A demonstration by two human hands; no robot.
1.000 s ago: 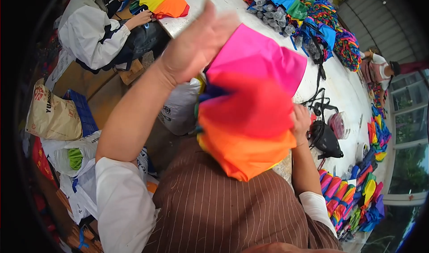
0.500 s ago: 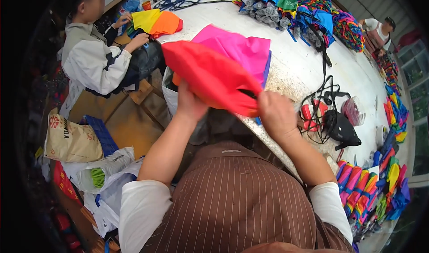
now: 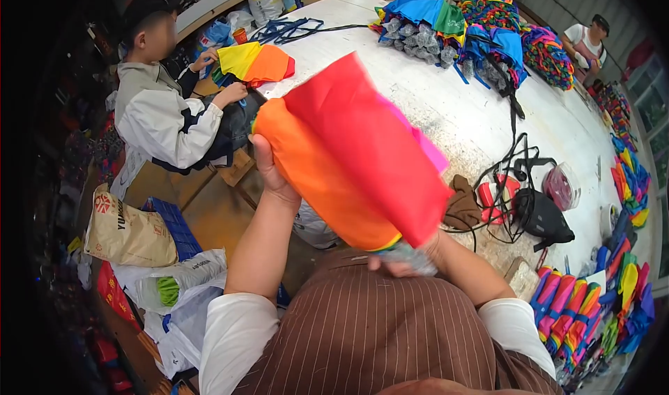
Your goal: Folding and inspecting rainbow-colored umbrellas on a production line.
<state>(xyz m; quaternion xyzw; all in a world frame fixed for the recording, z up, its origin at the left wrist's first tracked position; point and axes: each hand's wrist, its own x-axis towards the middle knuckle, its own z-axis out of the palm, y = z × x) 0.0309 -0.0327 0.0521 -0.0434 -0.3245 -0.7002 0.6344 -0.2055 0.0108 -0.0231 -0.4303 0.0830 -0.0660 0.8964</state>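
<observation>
- There it was, the umbrella point(image 3: 355, 144), its loose cloth bunched up, held in the air by the near edge of the white table point(image 3: 481, 116).
- And what colours! A broad red panel point(image 3: 380, 158) faced up, an orange panel point(image 3: 313, 175) ran beside it, and a pink strip point(image 3: 431, 149) peeped out on the table side.
- Now the left hand point(image 3: 277, 179): thumb up against the orange, fingers hidden behind the cloth, so how tightly they closed I could not tell.
- Over at the end off the table's near edge, the right hand point(image 3: 435, 248), blurred, had its fingers curled round the clear wrap point(image 3: 410, 257).
- On the table near that hand lay a brown cloth point(image 3: 463, 201).
</observation>
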